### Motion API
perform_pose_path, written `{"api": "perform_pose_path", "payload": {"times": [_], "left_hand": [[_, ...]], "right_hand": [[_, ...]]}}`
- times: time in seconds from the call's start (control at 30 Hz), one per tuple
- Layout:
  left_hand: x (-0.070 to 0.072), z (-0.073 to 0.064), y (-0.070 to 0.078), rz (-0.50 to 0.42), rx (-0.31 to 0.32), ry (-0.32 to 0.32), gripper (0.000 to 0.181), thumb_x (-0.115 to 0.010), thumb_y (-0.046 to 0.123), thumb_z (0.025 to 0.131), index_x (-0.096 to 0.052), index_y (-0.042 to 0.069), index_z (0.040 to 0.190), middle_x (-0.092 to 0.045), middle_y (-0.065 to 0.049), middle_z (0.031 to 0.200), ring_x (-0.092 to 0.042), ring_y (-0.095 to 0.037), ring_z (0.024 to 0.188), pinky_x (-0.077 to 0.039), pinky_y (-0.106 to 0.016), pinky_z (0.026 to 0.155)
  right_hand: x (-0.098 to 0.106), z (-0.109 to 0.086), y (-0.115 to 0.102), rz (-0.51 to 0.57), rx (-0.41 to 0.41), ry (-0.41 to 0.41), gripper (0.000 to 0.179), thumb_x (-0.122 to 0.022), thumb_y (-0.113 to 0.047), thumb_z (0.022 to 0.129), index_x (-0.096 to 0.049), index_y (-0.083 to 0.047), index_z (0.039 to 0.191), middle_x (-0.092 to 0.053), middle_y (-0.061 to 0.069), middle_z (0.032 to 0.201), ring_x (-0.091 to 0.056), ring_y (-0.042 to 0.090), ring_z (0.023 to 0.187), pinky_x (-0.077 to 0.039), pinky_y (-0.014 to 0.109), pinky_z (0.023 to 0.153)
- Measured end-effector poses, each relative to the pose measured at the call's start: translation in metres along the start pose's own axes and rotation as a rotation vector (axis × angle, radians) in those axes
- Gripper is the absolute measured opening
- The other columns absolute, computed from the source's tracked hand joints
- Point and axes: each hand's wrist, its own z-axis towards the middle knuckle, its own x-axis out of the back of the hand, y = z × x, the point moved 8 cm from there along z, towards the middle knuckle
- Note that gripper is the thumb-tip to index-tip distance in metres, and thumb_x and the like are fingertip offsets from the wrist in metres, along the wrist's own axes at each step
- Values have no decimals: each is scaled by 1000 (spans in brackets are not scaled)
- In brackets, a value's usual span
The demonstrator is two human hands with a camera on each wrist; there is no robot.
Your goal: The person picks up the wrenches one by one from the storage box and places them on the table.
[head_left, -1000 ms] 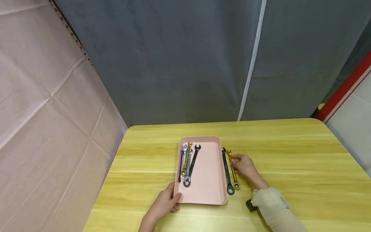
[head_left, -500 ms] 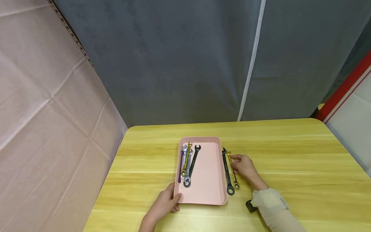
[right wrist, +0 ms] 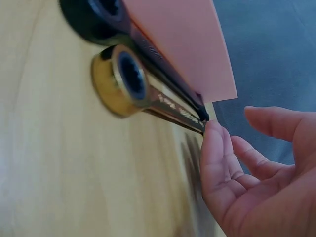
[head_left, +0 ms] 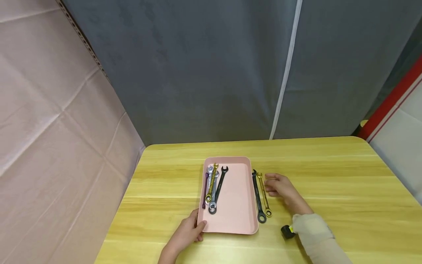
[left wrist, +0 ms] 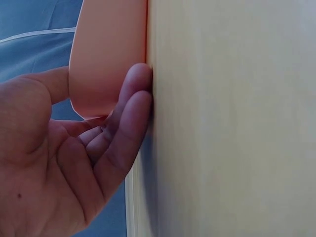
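Observation:
My left hand holds the near left corner of a pink tray, its thumb over the rim and its fingers against the outside. Inside the tray, a purple wrench, silver wrenches, a gold wrench and a black wrench lie bunched at the left, some overlapping. Along the tray's right side lie another black wrench and another gold wrench, side by side. My right hand is just right of that gold wrench, holding nothing; in the right wrist view its thumb stands away from the fingers.
The wooden table extends to both sides of the tray. A grey curtain hangs behind its back edge. Pale cloth covers the left side, and a red and white panel stands at the right.
My right hand has come away from the gold wrench beside the tray and shifted slightly right. The wrenches lie nearly as before, and my left hand keeps its hold on the tray.

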Motion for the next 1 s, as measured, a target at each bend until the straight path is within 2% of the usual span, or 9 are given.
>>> {"api": "perform_pose_path", "payload": {"times": [0.23, 0.43, 0.77, 1.0], "left_hand": [[-1, 1, 1, -5, -4, -4, 62, -54, 25, 93, -29, -8, 139, -59, -9, 71, -57, -15, 52, -51, -26, 46], [-2, 1, 0, -4, -9, -8, 60, -53, 23, 93, -29, -8, 138, -60, -9, 71, -57, -14, 53, -51, -25, 46], [-3, 3, -5, 70, 10, 7, 60, -51, 29, 95, -29, -5, 140, -58, -2, 65, -56, -12, 52, -49, -27, 45], [-2, 2, -6, 84, 7, 13, 60, -50, 29, 95, -29, -5, 140, -58, -2, 64, -56, -12, 52, -48, -27, 45]], "right_hand": [[2, -1, -7, 89, 1, -27, 52, -55, -12, 90, -36, 4, 136, -63, -2, 85, -61, 9, 72, -55, 23, 64], [1, -1, -11, 127, -9, -65, 53, -54, -17, 92, -34, 1, 139, -65, 0, 95, -63, 7, 75, -55, 21, 68], [-8, -5, -37, 300, 28, -256, 63, -49, -22, 96, -17, 4, 144, -62, -6, 97, -63, 8, 85, -53, 19, 79], [-26, -7, -60, 377, 16, -312, 70, -49, -36, 95, -18, -1, 146, -61, -5, 103, -63, 6, 85, -53, 17, 75]]}}
